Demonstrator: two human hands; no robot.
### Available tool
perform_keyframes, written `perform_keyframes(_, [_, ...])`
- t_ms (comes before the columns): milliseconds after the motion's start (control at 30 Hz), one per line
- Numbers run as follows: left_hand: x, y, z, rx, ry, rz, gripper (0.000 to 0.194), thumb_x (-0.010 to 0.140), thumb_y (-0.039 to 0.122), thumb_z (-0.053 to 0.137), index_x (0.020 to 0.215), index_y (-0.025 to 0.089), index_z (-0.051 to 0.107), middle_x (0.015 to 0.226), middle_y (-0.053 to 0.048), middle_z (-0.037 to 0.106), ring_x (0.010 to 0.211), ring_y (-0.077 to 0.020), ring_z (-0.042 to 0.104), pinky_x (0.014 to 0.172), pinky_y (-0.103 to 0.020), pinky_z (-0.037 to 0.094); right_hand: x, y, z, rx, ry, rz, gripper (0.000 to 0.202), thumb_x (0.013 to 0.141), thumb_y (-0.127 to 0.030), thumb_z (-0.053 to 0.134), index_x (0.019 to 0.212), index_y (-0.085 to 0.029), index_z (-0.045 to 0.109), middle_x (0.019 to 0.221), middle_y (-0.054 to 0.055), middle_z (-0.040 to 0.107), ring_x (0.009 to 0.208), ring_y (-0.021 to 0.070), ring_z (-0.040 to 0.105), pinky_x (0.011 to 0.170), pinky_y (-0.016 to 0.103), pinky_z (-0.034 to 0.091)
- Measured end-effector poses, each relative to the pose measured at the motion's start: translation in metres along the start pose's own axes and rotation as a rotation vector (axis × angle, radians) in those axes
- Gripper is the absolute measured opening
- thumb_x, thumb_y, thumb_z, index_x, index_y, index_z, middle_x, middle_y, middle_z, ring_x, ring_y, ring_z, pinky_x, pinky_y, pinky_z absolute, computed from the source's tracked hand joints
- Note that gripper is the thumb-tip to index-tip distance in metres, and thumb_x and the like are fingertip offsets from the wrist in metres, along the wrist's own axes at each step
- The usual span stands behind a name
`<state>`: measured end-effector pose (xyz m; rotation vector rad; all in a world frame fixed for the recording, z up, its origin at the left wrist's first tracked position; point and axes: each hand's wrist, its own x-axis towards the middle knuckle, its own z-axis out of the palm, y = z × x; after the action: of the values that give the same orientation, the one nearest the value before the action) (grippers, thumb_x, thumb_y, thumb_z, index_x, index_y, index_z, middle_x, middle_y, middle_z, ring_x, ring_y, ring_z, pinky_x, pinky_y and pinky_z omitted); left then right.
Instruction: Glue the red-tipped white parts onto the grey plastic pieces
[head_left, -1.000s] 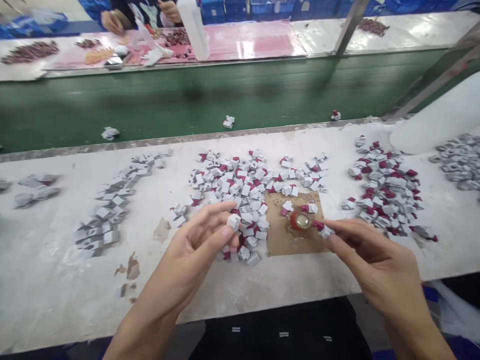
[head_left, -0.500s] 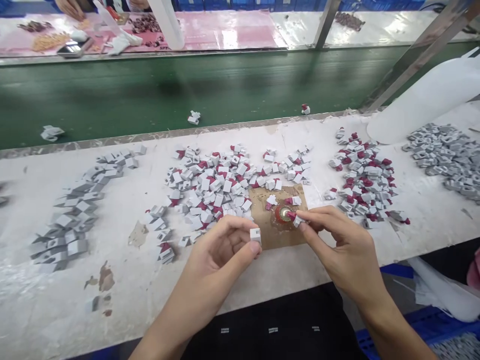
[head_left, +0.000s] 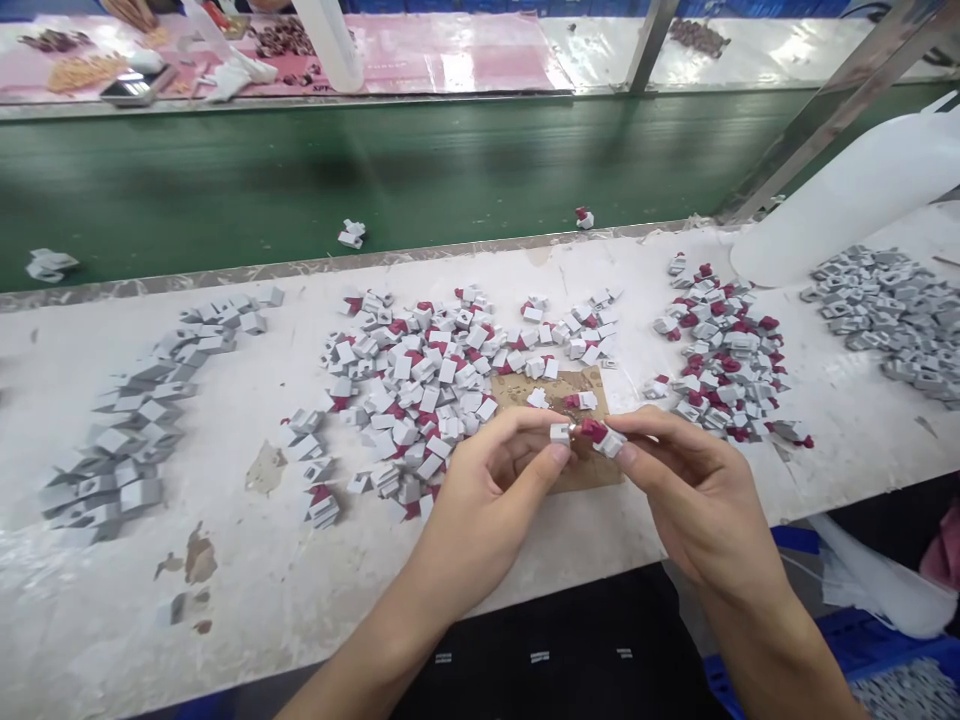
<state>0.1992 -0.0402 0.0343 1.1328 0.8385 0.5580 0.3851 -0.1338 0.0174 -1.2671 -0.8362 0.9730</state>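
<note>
The person's left hand (head_left: 487,495) pinches 1 grey block (head_left: 559,434) between thumb and fingertips, just beside 1 maroon-and-grey piece (head_left: 603,438) pinched in the right hand (head_left: 694,490), over the brown card (head_left: 589,477).

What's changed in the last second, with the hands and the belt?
The left hand has moved right and the right hand a little left, bringing the grey block and maroon-tipped piece close together; whether they touch is unclear. Loose pieces on the green belt have drifted left past the bench. Both grips hold; the piles stay put.
</note>
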Motion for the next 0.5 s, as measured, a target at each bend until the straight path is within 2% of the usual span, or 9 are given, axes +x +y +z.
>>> perform_keyframes(200, [0.004,-0.001,-0.003,0.033,-0.026,0.006,0.012,0.115,0.037,0.079,0.123,0.031,0.085,0.126,-0.002,0.088,0.110,-0.0194,0.083,0.098,-0.030,0.067,0.003,0.002,-0.002,0.007,-0.004,0.027,0.012,0.108,-0.034,0.092,0.118,-0.038,0.097,0.110,0.002,0.088,0.107,0.0187,0.085,0.096,0.025,0.071])
perform_keyframes(367, [0.002,-0.003,-0.003,0.032,-0.098,0.029,0.011,0.116,0.035,0.077,0.122,0.032,0.086,0.126,-0.002,0.086,0.117,-0.0210,0.083,0.106,-0.033,0.069,0.006,-0.006,-0.004,-0.059,-0.064,0.070,0.013,0.106,-0.030,0.092,0.115,-0.037,0.098,0.101,0.004,0.086,0.097,0.0191,0.083,0.084,0.026,0.069])
perform_keyframes(500, [-0.007,0.000,-0.005,0.137,-0.072,0.117,0.012,0.115,0.027,0.076,0.119,0.034,0.085,0.116,0.000,0.083,0.106,-0.0184,0.081,0.095,-0.028,0.069,0.009,-0.016,-0.001,-0.047,-0.166,0.080,0.015,0.105,-0.027,0.092,0.114,-0.036,0.098,0.098,0.004,0.083,0.093,0.0183,0.078,0.082,0.028,0.067])
